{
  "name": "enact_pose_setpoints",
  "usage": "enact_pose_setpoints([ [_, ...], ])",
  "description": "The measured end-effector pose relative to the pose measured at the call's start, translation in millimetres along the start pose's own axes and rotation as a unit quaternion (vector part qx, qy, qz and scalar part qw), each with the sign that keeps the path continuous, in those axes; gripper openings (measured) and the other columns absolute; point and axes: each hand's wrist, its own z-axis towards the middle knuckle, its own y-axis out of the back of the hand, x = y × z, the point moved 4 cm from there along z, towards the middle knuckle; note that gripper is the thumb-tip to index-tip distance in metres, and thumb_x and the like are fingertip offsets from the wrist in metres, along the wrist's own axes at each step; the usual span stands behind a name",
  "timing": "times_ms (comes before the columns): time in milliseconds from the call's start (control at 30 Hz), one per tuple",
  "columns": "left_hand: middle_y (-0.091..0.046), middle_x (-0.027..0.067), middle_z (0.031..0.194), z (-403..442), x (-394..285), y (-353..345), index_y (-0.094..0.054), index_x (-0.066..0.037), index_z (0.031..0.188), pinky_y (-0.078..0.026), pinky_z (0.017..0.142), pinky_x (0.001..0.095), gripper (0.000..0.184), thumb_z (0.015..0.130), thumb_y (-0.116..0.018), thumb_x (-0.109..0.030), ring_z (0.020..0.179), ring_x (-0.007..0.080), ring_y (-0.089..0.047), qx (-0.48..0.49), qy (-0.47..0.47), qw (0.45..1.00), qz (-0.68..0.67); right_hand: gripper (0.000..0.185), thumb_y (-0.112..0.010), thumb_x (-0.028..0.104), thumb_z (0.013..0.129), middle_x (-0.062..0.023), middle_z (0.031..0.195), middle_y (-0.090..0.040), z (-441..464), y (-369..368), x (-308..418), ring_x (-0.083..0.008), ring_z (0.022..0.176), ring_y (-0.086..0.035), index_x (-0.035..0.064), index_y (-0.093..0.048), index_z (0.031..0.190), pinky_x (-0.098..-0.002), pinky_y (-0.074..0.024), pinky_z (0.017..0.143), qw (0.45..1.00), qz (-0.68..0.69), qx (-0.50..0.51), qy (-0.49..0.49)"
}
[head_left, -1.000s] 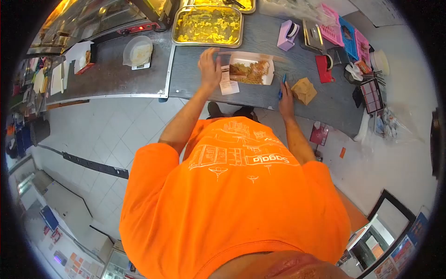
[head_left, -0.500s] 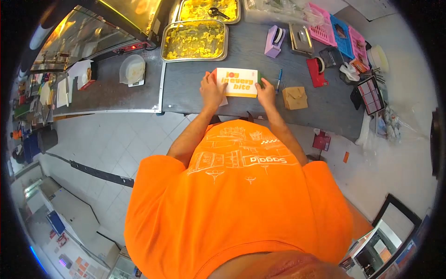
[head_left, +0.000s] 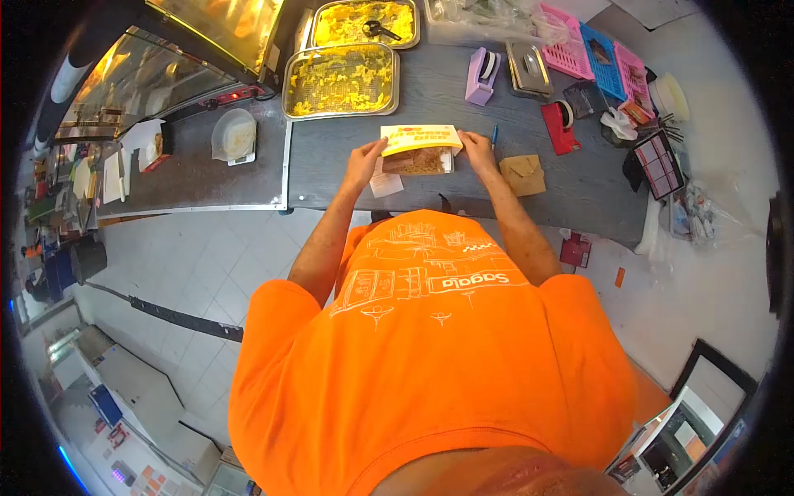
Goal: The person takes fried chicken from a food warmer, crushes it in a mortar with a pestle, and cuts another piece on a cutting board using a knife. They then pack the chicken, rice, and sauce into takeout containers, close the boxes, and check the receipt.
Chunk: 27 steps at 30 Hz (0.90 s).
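Observation:
A food box (head_left: 420, 136) with orange lettering on its white and yellow lid is on the grey table in front of me. Its lid is raised along the near side, and brown contents show below it, too small to name. My left hand (head_left: 365, 160) pinches the box at the left edge of the lid. On the other side, the fingers of my right hand (head_left: 477, 153) grip the right edge. A white paper slip (head_left: 386, 183) lies beside my left hand. Right of my right hand sits a small brown carton (head_left: 523, 174), and a blue pen (head_left: 495, 135) lies behind it.
Two metal trays of yellow food (head_left: 341, 81) stand at the back left, one with a black spoon. A purple tape dispenser (head_left: 481, 76), a red tape dispenser (head_left: 562, 128) and pink and blue baskets (head_left: 605, 62) are at the right. A plastic tub (head_left: 235, 135) sits left.
The lid was flat with its lettering facing up; its near edge has now been lifted, showing the brown contents. Both hands stay on the box's sides. More of the paper slip shows.

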Motion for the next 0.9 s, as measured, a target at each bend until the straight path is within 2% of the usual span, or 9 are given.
enact_pose_setpoints([
  [167, -0.072, 0.0206, 0.11, -18, -37, 0, -0.071, 0.005, 0.117, -0.048, 0.091, 0.0333, 0.066, 0.095, -0.059, -0.055, 0.103, 0.0234, -0.066, 0.008, 0.055, 0.998, 0.031, 0.033, -0.06, 0.029, 0.099, -0.0072, 0.095, -0.071, 6, -12, -25, -0.0129, 0.085, -0.067, -0.0002, -0.072, 0.107, -0.0274, -0.0541, 0.073, 0.997, 0.066, -0.021, -0.029],
  [300, -0.072, 0.0225, 0.108, -7, -4, -7, -0.069, 0.005, 0.12, -0.047, 0.093, 0.0341, 0.06, 0.097, -0.056, -0.05, 0.103, 0.0245, -0.066, -0.015, 0.022, 1.0, 0.001, 0.032, -0.061, 0.026, 0.097, -0.0088, 0.098, -0.072, -5, -15, -23, -0.015, 0.089, -0.067, -0.0019, -0.072, 0.109, -0.0283, -0.0531, 0.077, 0.987, 0.145, -0.024, -0.07],
  [367, -0.072, 0.0241, 0.108, -7, 8, -12, -0.067, 0.004, 0.124, -0.047, 0.094, 0.0355, 0.056, 0.099, -0.055, -0.044, 0.105, 0.026, -0.064, -0.015, -0.016, 1.0, -0.005, 0.034, -0.062, 0.025, 0.094, -0.0112, 0.097, -0.074, -4, -19, -33, -0.0173, 0.084, -0.069, -0.0034, -0.071, 0.11, -0.0298, -0.0523, 0.075, 0.995, 0.08, -0.067, -0.006],
  [467, -0.066, 0.026, 0.119, 3, 36, -14, -0.061, 0.002, 0.133, -0.047, 0.097, 0.0382, 0.052, 0.099, -0.055, -0.037, 0.11, 0.0302, -0.06, -0.089, -0.118, 0.977, 0.155, 0.034, -0.063, 0.022, 0.091, -0.0144, 0.1, -0.075, -10, -17, -29, -0.0202, 0.085, -0.07, -0.0043, -0.071, 0.112, -0.0315, -0.0521, 0.077, 0.995, 0.015, -0.096, 0.023],
  [667, -0.048, 0.0233, 0.135, 38, 80, -15, -0.054, -0.006, 0.142, -0.043, 0.105, 0.0426, 0.053, 0.094, -0.063, -0.025, 0.118, 0.0378, -0.054, 0.098, -0.017, 0.994, -0.033, 0.039, -0.068, 0.017, 0.093, -0.0134, 0.114, -0.071, -7, -31, -56, -0.02, 0.098, -0.067, -0.0008, -0.064, 0.128, -0.0302, -0.0515, 0.087, 0.997, 0.054, -0.056, -0.006],
  [767, -0.049, 0.02, 0.141, 33, 42, -4, -0.057, -0.013, 0.141, -0.044, 0.105, 0.0479, 0.061, 0.083, -0.074, -0.02, 0.124, 0.0385, -0.051, 0.002, -0.11, 0.987, 0.115, 0.05, -0.072, 0.015, 0.09, -0.0141, 0.122, -0.064, 3, -15, -51, -0.0238, 0.098, -0.067, 0.0043, -0.056, 0.136, -0.0332, -0.052, 0.094, 0.999, 0.011, -0.024, -0.035],
  [800, -0.045, 0.0184, 0.145, 22, 6, -7, -0.055, -0.015, 0.142, -0.047, 0.103, 0.0479, 0.067, 0.079, -0.078, -0.019, 0.129, 0.0374, -0.047, 0.042, -0.177, 0.953, 0.242, 0.063, -0.077, 0.01, 0.081, -0.0176, 0.13, -0.059, -5, -8, -24, -0.0292, 0.121, -0.058, 0.0083, -0.053, 0.139, -0.0408, -0.0497, 0.099, 0.997, -0.049, -0.037, 0.036],
  [867, -0.036, 0.0151, 0.153, 3, -70, -13, -0.052, -0.019, 0.145, -0.051, 0.099, 0.0481, 0.08, 0.072, -0.085, -0.017, 0.138, 0.0352, -0.041, 0.114, -0.305, 0.818, 0.475, 0.063, -0.078, 0.01, 0.079, -0.0193, 0.133, -0.056, -31, -9, 36, -0.0311, 0.128, -0.052, 0.007, -0.055, 0.137, -0.0417, -0.0485, 0.103, 0.936, -0.277, 0.028, 0.214],
  [900, -0.035, 0.0137, 0.154, 3, -77, -20, -0.052, -0.022, 0.145, -0.051, 0.101, 0.0489, 0.084, 0.069, -0.086, -0.018, 0.138, 0.0366, -0.039, 0.165, -0.312, 0.799, 0.487, 0.063, -0.079, 0.01, 0.078, -0.0202, 0.135, -0.055, -43, -14, 51, -0.0321, 0.132, -0.049, 0.0063, -0.055, 0.135, -0.0422, -0.0479, 0.104, 0.873, -0.383, 0.06, 0.294],
])
